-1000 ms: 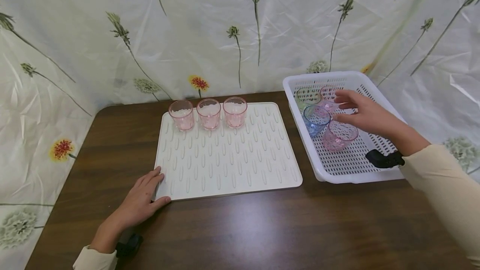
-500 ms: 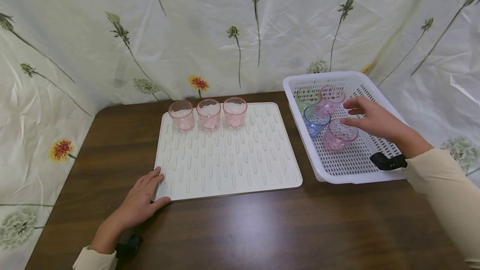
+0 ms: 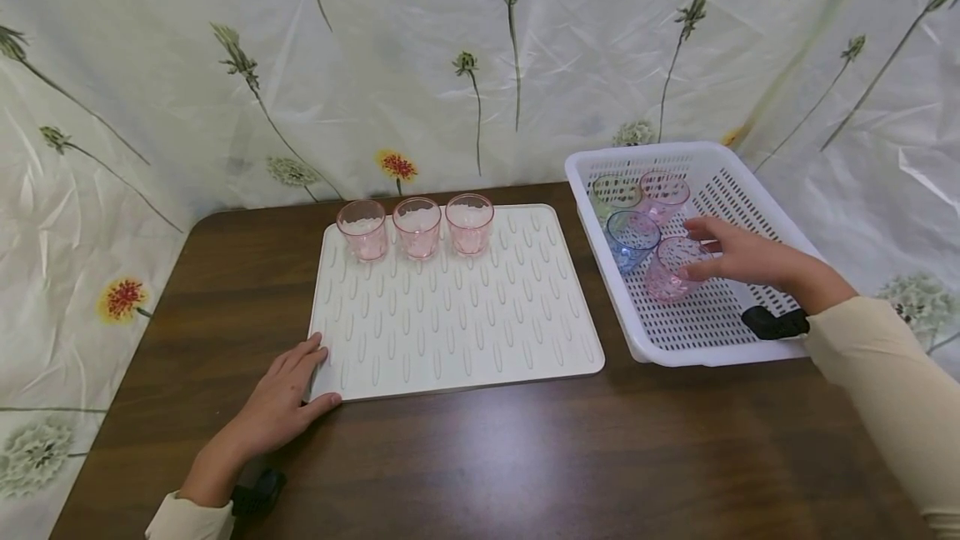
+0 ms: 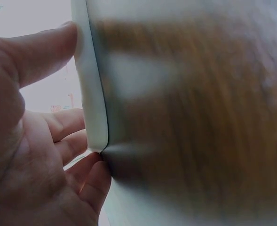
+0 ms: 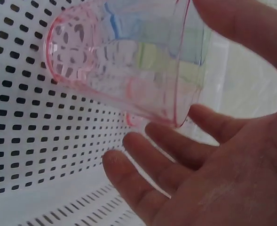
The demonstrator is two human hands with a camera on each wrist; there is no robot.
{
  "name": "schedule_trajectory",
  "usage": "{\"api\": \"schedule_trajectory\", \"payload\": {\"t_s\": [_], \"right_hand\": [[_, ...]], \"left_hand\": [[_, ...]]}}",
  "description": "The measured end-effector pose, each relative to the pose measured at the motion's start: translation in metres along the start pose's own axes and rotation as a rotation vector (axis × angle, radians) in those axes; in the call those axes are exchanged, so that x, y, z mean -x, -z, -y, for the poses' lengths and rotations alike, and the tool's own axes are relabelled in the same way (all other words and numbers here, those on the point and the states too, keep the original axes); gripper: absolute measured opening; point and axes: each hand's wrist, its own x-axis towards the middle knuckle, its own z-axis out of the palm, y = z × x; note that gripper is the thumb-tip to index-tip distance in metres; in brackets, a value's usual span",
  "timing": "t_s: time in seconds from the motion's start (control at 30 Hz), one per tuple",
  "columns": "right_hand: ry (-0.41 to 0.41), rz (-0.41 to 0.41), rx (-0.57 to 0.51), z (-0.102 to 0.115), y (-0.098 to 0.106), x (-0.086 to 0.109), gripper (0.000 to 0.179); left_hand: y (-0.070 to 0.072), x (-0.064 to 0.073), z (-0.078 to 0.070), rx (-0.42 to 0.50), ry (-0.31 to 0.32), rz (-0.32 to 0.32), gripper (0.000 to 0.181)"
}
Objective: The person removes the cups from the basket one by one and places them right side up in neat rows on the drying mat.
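A pink glass tumbler point(image 3: 666, 280) stands in the white plastic basket point(image 3: 637, 344), nearest its front. My right hand point(image 3: 753, 261) is at its right side, thumb and fingers spread apart around the rim. In the right wrist view the thumb and one fingertip are right at the rim of this glass point(image 5: 114, 89), the other fingers loosely bent beside it. My left hand point(image 3: 277, 405) rests at the front left corner of a white ridged mat point(image 3: 465, 323). Its thumb touches the front edge of the mat point(image 4: 93, 94) in the left wrist view.
Behind the near glass in the basket stand a blue glass point(image 3: 632, 248), a green glass point(image 3: 611, 194) and another pink glass point(image 3: 663, 198). Three pink glasses, the middle one point(image 3: 417, 232) among them, line the mat's back left edge. A flowered cloth point(image 3: 420, 65) hangs behind the brown table point(image 3: 487, 465).
My right hand has drawn back from over the glasses, then come down beside the near pink glass. My left hand, the mat and its glasses have stayed put.
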Motion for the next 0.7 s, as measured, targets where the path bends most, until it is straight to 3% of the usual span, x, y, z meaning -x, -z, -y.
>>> {"api": "schedule_trajectory", "payload": {"t_s": [0.37, 0.7], "right_hand": [[0.099, 0.116, -0.039, -0.011, -0.007, -0.001, 0.096], [0.095, 0.145, -0.053, -0.014, -0.01, -0.005, 0.093]], "left_hand": [[-0.001, 0.0, 0.002, -0.004, -0.005, -0.001, 0.07], [-0.002, 0.0, 0.001, -0.014, -0.003, -0.007, 0.07]]}}
